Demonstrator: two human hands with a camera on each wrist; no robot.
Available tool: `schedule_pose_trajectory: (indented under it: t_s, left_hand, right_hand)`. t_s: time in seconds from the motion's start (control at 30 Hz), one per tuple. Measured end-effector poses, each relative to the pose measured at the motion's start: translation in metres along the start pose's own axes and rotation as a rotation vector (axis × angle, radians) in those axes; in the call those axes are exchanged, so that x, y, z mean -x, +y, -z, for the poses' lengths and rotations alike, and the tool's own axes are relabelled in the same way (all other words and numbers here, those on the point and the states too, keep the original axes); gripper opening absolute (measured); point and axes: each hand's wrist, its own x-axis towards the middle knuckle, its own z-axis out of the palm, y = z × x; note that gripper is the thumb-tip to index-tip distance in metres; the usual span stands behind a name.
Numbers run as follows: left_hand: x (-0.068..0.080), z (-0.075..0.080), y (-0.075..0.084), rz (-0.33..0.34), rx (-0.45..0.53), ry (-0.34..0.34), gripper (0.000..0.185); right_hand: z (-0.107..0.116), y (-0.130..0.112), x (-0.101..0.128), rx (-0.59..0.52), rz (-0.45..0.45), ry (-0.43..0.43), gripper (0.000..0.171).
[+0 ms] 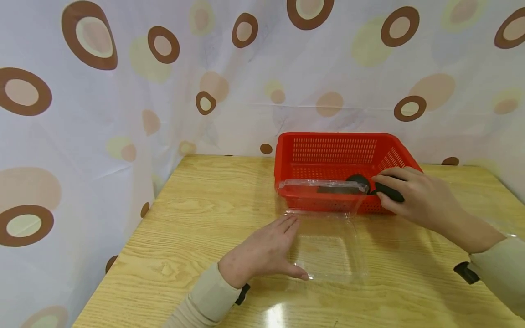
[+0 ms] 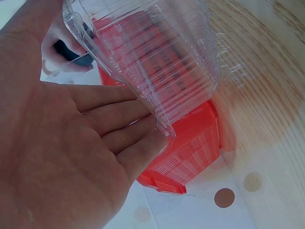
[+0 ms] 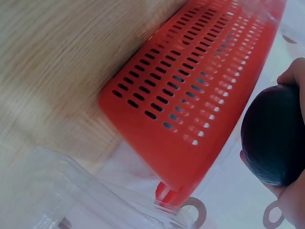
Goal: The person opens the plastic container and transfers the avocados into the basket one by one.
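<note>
Fingers of my left hand [image 1: 262, 250] are lying straight and close together, flat on the wooden table [image 1: 176, 228], with the fingertips [image 2: 157, 138] touching the left edge of the clear plastic clamshell box [image 1: 328, 246]. I am resting this hand, not gripping anything with it. The box is lying open just in front of the red perforated basket [image 1: 336, 159], its raised lid [image 1: 324, 187] leaning against the basket's near wall. Inside the basket, another dark rounded object [image 1: 358, 180] is showing behind the lid. Farther right, I am curling the fingers and thumb of my right hand [image 1: 414, 196] around a dark, smooth, egg-shaped object [image 3: 274, 136], holding it at the basket's near right rim, above the table.
</note>
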Motion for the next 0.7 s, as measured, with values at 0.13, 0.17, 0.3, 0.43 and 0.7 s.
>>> schedule_pose_trajectory:
  t_s: [0.13, 0.17, 0.3, 0.43, 0.7]
  left_hand:
    - [0.000, -0.001, 0.000, 0.001, 0.012, -0.004, 0.116]
    - [0.001, -0.001, 0.000, 0.001, 0.013, -0.004, 0.116]
    - [0.001, -0.001, 0.000, 0.006, 0.011, 0.000, 0.116]
    - [0.001, -0.001, 0.000, 0.008, 0.000, 0.002, 0.116]
    - [0.000, 0.000, 0.000, 0.004, -0.012, 0.002, 0.116]
  right_hand:
    - [-0.005, 0.004, -0.004, 0.015, -0.012, -0.021, 0.039]
    - [-0.006, 0.004, -0.006, 0.016, -0.014, -0.024, 0.039]
    - [-0.010, 0.008, -0.014, -0.006, -0.029, -0.041, 0.039]
    - [-0.015, 0.012, -0.019, -0.014, -0.044, -0.052, 0.038]
    - [-0.026, 0.018, -0.023, -0.002, -0.039, -0.039, 0.035]
